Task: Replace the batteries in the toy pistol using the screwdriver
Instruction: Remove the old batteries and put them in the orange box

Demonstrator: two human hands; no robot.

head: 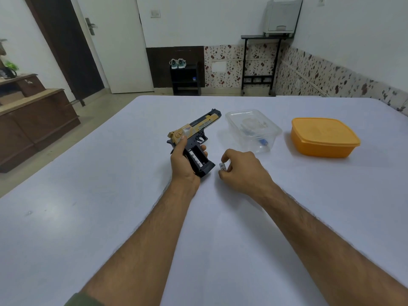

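- Pistol (pixel 194 134), a black and tan toy, is held above the white counter (pixel 110 217), barrel pointing away and to the right, handle toward the person.
- Battery bay in the handle (pixel 197 159) faces up with its cover off; one white battery (pixel 194 157) lies in the left slot, the slot beside it is dark.
- Left hand (pixel 184 161) is the grip on the pistol: palm under the handle, thumb laid along the rear of the slide, fingertips curling up on the far side of the bay.
- Right hand (pixel 241 170) hangs just right of the handle's butt, apart from it, fingers curled, pinching a small white battery (pixel 222 166) between thumb and fingertips.
- Clear plastic box (pixel 254 130) stands on the counter beyond the right hand, open on top, with a blue object and something pale inside; too blurred to tell what they are.
- Orange box with its lid on (pixel 323 136) sits further right of the clear one, apart from it.
- Beyond the counter's far edge: a white door, a dark doorway, a low black rack with a pair of shoes (pixel 177 63), and a black stand carrying a grey machine (pixel 281 17).
- Brown wooden furniture (pixel 33 120) stands to the left of the counter.
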